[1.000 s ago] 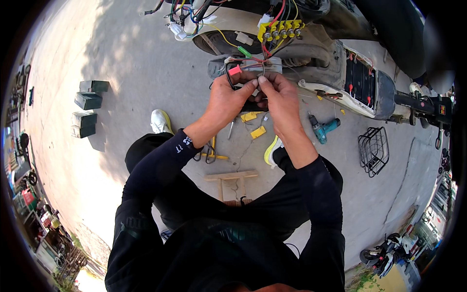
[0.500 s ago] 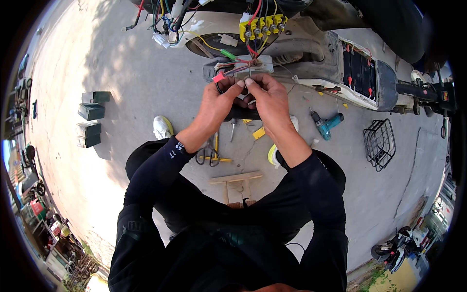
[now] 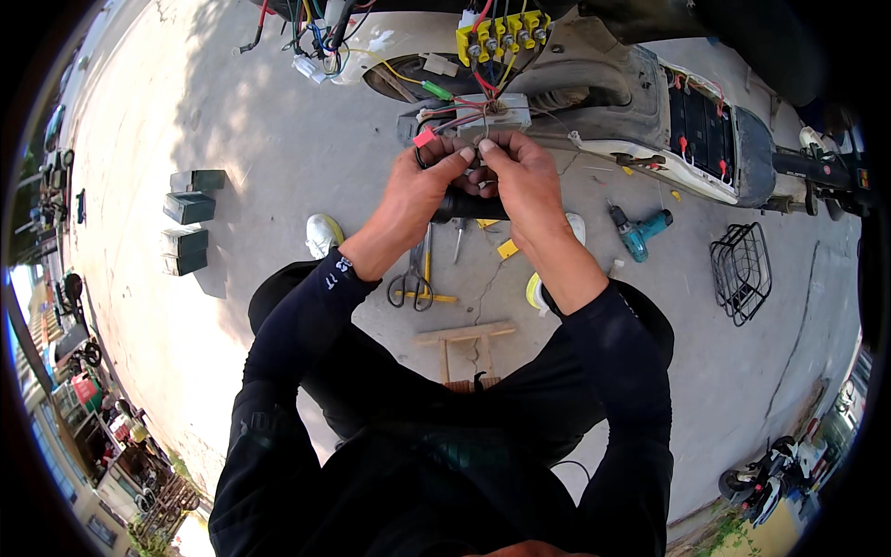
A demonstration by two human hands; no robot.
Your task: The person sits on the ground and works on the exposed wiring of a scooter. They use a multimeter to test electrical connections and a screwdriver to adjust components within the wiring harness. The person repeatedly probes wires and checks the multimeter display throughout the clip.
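My left hand and my right hand meet just below a grey metal box, fingers curled and thumb tips close together, pinching thin wires; what sits between the fingertips is too small to make out. A red connector sits at my left fingertips. Above them are a green connector and a yellow terminal block with red, black and yellow leads. More loose wiring hangs to the upper left from the opened scooter.
Scissors, a screwdriver, a cordless drill and a wire basket lie on concrete. Dark blocks stand left, a battery compartment right. A wooden stool is between my legs. Parked scooters line the edges.
The view has shifted slightly, showing more of the scissors under my left wrist. My hands have stayed pinched on the wires, with small movements of the fingers.
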